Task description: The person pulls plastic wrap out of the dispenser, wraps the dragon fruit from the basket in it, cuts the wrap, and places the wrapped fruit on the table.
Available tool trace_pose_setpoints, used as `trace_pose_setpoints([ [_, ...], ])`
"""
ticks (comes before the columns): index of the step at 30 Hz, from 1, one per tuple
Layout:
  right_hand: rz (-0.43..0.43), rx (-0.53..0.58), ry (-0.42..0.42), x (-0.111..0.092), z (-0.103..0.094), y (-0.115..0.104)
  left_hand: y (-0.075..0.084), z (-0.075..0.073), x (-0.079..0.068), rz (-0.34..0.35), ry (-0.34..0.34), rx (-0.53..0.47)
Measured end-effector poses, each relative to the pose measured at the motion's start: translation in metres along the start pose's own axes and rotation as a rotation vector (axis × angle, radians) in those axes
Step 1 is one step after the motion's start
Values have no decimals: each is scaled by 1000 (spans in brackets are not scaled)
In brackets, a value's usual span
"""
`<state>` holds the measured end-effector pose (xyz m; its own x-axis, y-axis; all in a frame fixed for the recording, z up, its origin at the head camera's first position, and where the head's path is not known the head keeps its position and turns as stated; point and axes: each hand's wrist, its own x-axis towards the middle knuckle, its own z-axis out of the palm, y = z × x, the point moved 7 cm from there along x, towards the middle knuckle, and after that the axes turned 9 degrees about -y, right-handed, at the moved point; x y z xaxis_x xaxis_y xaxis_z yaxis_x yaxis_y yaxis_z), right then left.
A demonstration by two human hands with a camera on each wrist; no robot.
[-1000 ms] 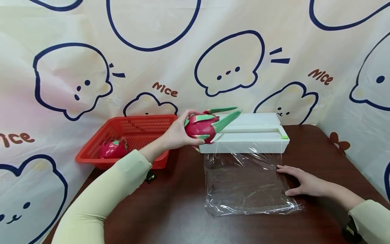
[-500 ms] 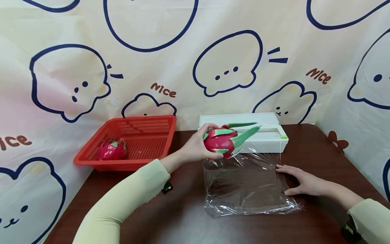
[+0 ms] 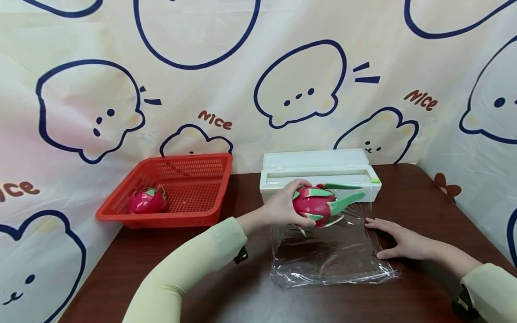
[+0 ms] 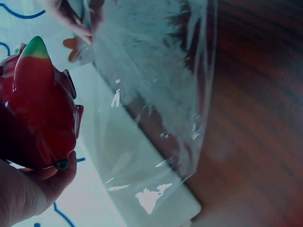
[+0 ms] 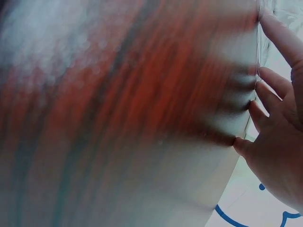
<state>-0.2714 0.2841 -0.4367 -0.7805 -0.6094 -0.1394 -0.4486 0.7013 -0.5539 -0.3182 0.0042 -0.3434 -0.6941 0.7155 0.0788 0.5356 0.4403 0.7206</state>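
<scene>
The cream-white backdrop sheet (image 3: 226, 94), printed with dark-blue cartoon outlines, bears brown lettering at three positions in the head view. The central brown word "Nice" (image 3: 215, 120) and the right-hand brown word "Nice" (image 3: 420, 100) read complete, both sloping downward to the right. The far-left brown word (image 3: 18, 188) is cut by the frame edge; "ice" is legible.

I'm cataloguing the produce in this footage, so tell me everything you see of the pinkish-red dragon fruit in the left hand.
The round pinkish-red dragon fruit looks whole, smooth and shiny, with green-tipped scales, the longest pointing right in the head view. The bare left hand grips its side, holding it above the clear plastic film, in front of the white rectangular box.
</scene>
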Motion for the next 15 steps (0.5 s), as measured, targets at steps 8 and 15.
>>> trace_pose_setpoints([
  [8,-8,7,-1,1,1,1,-10,17,4,-24,-16,118],
  [15,-21,-8,22,0,-1,0,-16,24,10,-48,-17,180],
])
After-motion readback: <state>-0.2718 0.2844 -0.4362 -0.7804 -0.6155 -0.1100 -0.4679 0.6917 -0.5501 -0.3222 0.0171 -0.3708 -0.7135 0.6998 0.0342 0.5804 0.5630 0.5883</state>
